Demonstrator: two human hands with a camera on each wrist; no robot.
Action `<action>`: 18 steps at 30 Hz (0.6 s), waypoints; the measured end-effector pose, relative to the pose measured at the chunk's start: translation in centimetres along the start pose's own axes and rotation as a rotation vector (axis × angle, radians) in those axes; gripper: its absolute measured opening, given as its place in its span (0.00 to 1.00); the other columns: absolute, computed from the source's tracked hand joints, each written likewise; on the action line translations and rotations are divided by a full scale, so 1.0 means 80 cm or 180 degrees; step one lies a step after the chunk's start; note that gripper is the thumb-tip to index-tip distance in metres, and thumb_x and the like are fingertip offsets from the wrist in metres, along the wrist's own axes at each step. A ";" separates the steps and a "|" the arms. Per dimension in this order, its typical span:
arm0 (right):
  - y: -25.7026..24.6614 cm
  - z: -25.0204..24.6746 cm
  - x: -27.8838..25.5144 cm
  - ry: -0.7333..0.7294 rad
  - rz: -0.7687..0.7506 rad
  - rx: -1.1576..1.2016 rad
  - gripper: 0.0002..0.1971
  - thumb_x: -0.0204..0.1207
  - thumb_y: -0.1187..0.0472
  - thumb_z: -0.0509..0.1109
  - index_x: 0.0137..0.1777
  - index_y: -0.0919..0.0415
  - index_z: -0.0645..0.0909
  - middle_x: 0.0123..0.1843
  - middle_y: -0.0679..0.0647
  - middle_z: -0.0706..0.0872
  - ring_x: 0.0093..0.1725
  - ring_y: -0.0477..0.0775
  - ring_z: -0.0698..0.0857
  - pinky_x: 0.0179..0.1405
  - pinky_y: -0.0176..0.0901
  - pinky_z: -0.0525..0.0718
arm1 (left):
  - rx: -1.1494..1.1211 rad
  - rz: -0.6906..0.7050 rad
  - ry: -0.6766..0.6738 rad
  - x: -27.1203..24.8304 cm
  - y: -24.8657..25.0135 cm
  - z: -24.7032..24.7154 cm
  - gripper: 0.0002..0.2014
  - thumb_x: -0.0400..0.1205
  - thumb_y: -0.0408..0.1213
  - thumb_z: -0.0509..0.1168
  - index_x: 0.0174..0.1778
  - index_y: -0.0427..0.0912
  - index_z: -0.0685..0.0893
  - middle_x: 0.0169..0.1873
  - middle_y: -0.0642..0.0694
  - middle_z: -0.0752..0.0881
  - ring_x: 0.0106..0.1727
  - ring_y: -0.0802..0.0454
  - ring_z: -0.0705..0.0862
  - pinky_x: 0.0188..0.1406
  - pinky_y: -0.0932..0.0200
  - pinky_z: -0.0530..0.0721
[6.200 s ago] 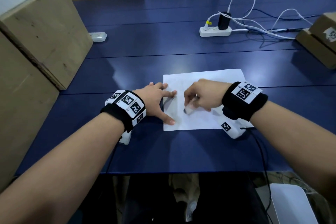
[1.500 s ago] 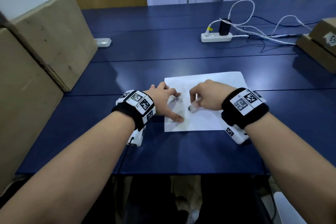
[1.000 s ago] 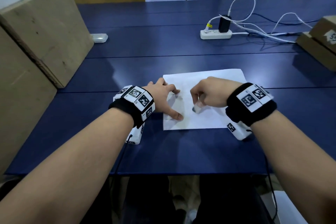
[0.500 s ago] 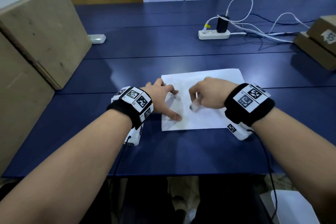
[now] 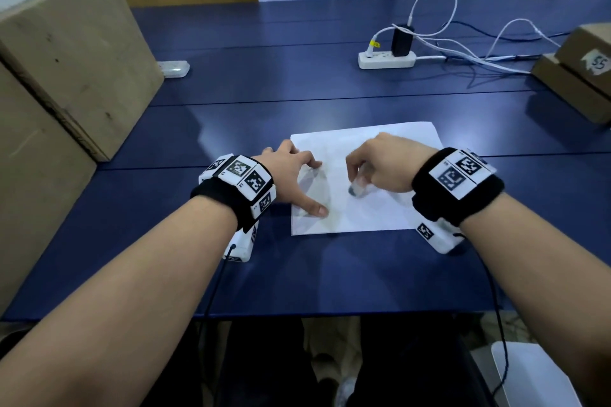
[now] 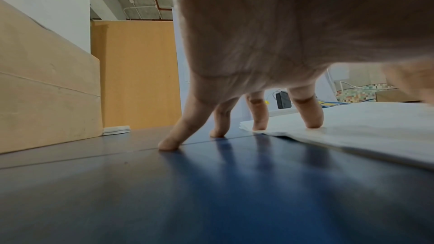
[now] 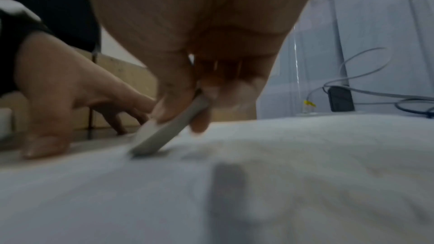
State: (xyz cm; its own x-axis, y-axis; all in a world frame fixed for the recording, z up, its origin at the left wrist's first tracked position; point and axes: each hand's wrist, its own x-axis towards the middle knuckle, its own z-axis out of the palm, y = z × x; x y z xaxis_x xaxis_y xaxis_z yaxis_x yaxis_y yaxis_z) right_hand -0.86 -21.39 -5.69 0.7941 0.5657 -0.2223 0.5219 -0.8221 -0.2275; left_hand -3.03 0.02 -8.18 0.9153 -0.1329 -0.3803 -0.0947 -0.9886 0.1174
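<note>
A white sheet of paper (image 5: 373, 215) lies on the dark blue table (image 5: 297, 274). My left hand (image 5: 297, 182) is spread at the sheet's left edge: thumb and two fingertips (image 6: 310, 118) press on the paper (image 6: 364, 129), the others touch the table. My right hand (image 5: 358, 180) pinches a small whitish eraser (image 5: 356, 190) between thumb and fingers. In the right wrist view the eraser (image 7: 164, 134) is tilted, its lower end touching the paper (image 7: 281, 173), with the left hand (image 7: 58, 90) just beyond it.
Large cardboard boxes (image 5: 72, 53) stand along the left. A white power strip (image 5: 386, 59) with a black charger and loose white cables lies at the back right, beside smaller boxes (image 5: 578, 76). A small white device (image 5: 173, 69) sits by the left boxes.
The right hand has moved the eraser in short strokes over the same patch of paper. The left hand has stayed pressed on the sheet's left edge.
</note>
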 end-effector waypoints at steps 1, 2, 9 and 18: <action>-0.001 0.001 -0.004 -0.0222 -0.0030 0.0002 0.09 0.70 0.64 0.68 0.42 0.48 0.85 0.39 0.42 0.87 0.47 0.51 0.83 0.47 0.49 0.85 | 0.0011 -0.0007 -0.0012 0.000 0.000 0.000 0.52 0.55 0.76 0.75 0.76 0.69 0.67 0.72 0.52 0.65 0.74 0.41 0.69 0.69 0.38 0.77; -0.004 0.002 -0.006 -0.0372 -0.0064 -0.0029 0.07 0.72 0.62 0.69 0.42 0.48 0.85 0.38 0.41 0.86 0.47 0.50 0.83 0.46 0.48 0.84 | 0.0016 -0.0018 -0.0024 0.000 0.001 -0.001 0.52 0.55 0.76 0.75 0.76 0.69 0.67 0.72 0.52 0.65 0.74 0.40 0.68 0.69 0.38 0.77; -0.005 0.002 0.003 0.0196 0.0072 -0.0078 0.01 0.70 0.57 0.70 0.41 0.50 0.82 0.42 0.48 0.90 0.47 0.56 0.85 0.45 0.49 0.85 | 0.0011 -0.0014 -0.0020 -0.001 0.001 -0.001 0.52 0.56 0.76 0.76 0.77 0.68 0.67 0.72 0.51 0.65 0.74 0.40 0.69 0.70 0.37 0.76; -0.009 0.005 0.004 0.0340 0.0165 -0.0205 0.01 0.73 0.54 0.70 0.43 0.49 0.82 0.43 0.50 0.88 0.47 0.57 0.84 0.42 0.46 0.82 | 0.0008 -0.0009 -0.0009 -0.001 0.002 -0.001 0.51 0.55 0.76 0.75 0.76 0.68 0.68 0.73 0.51 0.66 0.74 0.40 0.69 0.70 0.37 0.76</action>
State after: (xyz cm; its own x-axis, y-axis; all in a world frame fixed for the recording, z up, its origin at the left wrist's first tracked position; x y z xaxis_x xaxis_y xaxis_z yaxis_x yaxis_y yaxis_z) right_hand -1.09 -20.55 -5.97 0.8474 0.5149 -0.1292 0.4954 -0.8545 -0.1563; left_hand -3.07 -0.11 -8.07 0.9144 -0.1303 -0.3833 -0.0931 -0.9891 0.1141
